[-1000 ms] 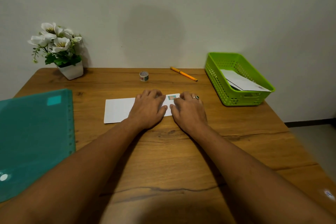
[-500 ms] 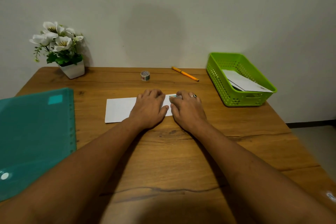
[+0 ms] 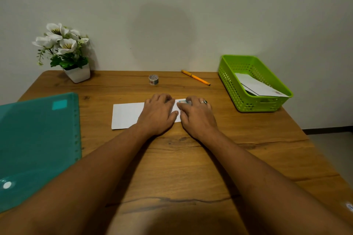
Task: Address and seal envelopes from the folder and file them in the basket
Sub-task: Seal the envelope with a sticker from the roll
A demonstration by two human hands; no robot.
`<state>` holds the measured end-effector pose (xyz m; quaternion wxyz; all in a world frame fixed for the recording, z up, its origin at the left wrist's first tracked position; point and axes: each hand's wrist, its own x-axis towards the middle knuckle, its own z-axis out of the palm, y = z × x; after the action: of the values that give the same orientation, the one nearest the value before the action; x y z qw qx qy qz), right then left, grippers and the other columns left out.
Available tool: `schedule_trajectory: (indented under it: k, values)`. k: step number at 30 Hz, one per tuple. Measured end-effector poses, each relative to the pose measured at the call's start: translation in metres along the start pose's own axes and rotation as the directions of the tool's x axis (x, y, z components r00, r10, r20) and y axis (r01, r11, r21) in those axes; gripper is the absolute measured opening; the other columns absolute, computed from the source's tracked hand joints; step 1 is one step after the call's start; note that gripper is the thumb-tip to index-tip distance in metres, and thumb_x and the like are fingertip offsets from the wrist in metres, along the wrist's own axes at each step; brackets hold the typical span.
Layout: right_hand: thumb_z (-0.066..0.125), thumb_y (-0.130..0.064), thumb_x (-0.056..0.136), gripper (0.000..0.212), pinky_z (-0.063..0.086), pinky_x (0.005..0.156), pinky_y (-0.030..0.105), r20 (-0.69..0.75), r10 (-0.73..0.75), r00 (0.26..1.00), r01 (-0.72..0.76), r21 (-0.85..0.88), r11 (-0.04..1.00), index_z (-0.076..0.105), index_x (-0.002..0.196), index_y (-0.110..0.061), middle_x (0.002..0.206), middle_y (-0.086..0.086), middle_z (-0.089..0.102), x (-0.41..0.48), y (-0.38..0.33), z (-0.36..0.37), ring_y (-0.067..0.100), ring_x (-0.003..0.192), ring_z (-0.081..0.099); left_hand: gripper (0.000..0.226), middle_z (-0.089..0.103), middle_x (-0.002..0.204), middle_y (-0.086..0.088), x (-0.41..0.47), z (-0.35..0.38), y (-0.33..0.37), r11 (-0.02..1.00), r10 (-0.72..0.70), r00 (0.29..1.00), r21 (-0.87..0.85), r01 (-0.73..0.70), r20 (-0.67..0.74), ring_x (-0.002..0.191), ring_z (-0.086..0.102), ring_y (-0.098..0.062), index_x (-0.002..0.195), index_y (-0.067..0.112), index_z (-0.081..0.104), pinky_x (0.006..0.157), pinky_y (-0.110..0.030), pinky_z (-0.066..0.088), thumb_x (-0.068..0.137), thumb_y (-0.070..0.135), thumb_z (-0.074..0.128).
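A white envelope [image 3: 127, 115] lies flat in the middle of the wooden table [image 3: 172, 158]. My left hand [image 3: 157, 113] rests palm down on its right half. My right hand [image 3: 196, 114], with a ring on one finger, presses its fingertips on a small coloured sticker [image 3: 182, 101] at the envelope's top right corner. The envelope's right end is hidden under both hands. A teal folder [image 3: 38, 143] lies at the left. The green basket [image 3: 246, 101] stands at the right with white envelopes [image 3: 256, 86] inside.
A small roll of patterned tape [image 3: 153, 79] and an orange pen [image 3: 195, 77] lie near the table's far edge. A white pot of white flowers [image 3: 65, 53] stands at the back left against the wall.
My right fingers have slid forward over the sticker, which now shows only partly. The left hand and the envelope stay where they were.
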<state>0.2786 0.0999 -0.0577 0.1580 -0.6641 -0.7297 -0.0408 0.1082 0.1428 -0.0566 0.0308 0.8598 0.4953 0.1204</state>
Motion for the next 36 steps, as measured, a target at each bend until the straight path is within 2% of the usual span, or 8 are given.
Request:
schedule_trajectory:
  k: [5,10,14,18,24,27,30,36]
  values:
    - [0.037,-0.043,0.102,0.051,0.038,0.094,0.045,0.048,0.085,0.995,-0.079,-0.112,0.991,0.056,0.147,-0.030,0.145,0.008,0.052,0.001,-0.003,0.000,0.031,0.126,0.046,0.058,0.044,0.151,-0.003,0.000,-0.001,0.001,1.000,-0.005,1.000,0.013,0.005,0.006,0.138,0.036,-0.023,0.151,0.019,0.047,0.108,-0.045,0.035,0.102,0.051,0.041]
    - [0.033,-0.050,0.103,0.058,0.039,0.094,0.045,0.062,0.179,0.982,-0.164,-0.187,0.968,0.055,0.148,-0.022,0.145,0.008,0.052,0.000,-0.009,-0.002,0.031,0.127,0.046,0.062,0.044,0.151,-0.002,0.000,-0.003,0.001,0.999,-0.005,1.000,0.032,0.004,0.024,0.136,0.037,-0.023,0.151,0.019,0.046,0.106,-0.044,0.035,0.101,0.054,0.038]
    - [0.036,-0.046,0.105,0.054,0.044,0.094,0.044,0.057,0.150,0.987,-0.136,-0.191,0.972,0.063,0.140,-0.015,0.141,0.005,0.058,0.000,-0.010,-0.004,0.028,0.125,0.050,0.064,0.045,0.150,-0.004,-0.001,-0.005,0.001,0.999,0.013,1.000,0.037,-0.014,0.029,0.136,0.038,-0.024,0.149,0.018,0.049,0.105,-0.045,0.036,0.100,0.057,0.036]
    - [0.046,-0.035,0.106,0.039,0.044,0.097,0.044,0.035,0.059,0.998,-0.056,-0.083,0.995,0.071,0.128,-0.015,0.141,0.006,0.061,-0.003,-0.006,-0.003,0.028,0.123,0.054,0.061,0.045,0.151,-0.004,-0.001,-0.003,0.001,0.999,0.023,0.999,0.043,-0.024,0.030,0.137,0.037,-0.024,0.150,0.018,0.047,0.107,-0.045,0.036,0.102,0.055,0.039]
    - [0.042,-0.034,0.105,0.046,0.038,0.102,0.046,0.079,0.054,0.995,-0.049,-0.072,0.996,0.055,0.149,-0.027,0.154,0.009,0.048,-0.002,-0.003,-0.002,0.031,0.133,0.044,0.065,0.026,0.167,-0.006,0.002,0.001,0.001,0.998,0.006,0.995,0.066,-0.012,0.096,0.154,0.019,-0.024,0.160,0.016,0.027,0.124,-0.049,0.017,0.106,0.052,0.028]
    - [0.045,-0.032,0.104,0.043,0.039,0.101,0.046,0.072,0.029,0.997,-0.025,-0.049,0.998,0.060,0.144,-0.026,0.154,0.010,0.049,-0.004,-0.001,-0.003,0.032,0.132,0.045,0.067,0.009,0.172,-0.004,0.003,0.002,0.002,0.996,-0.015,0.988,0.091,0.000,0.156,0.158,0.006,-0.023,0.164,0.016,0.013,0.127,-0.051,0.007,0.108,0.052,0.019]
    - [0.048,-0.031,0.103,0.041,0.040,0.101,0.046,0.056,0.022,0.998,-0.021,-0.018,1.000,0.064,0.140,-0.027,0.153,0.011,0.050,-0.008,0.001,-0.003,0.032,0.131,0.047,0.068,0.002,0.173,-0.004,0.004,0.002,0.002,0.995,-0.025,0.982,0.102,0.006,0.186,0.159,0.000,-0.023,0.164,0.016,0.006,0.127,-0.051,0.004,0.107,0.052,0.015]
    - [0.017,-0.053,0.094,0.070,0.036,0.102,0.046,0.095,0.126,0.987,-0.114,-0.126,0.985,0.049,0.153,-0.030,0.156,0.009,0.044,-0.007,0.000,-0.001,0.032,0.132,0.044,0.068,0.001,0.173,-0.003,0.006,0.003,0.001,0.991,-0.027,0.980,0.132,0.001,0.196,0.159,-0.001,-0.023,0.165,0.017,0.004,0.127,-0.052,0.005,0.107,0.053,0.014]
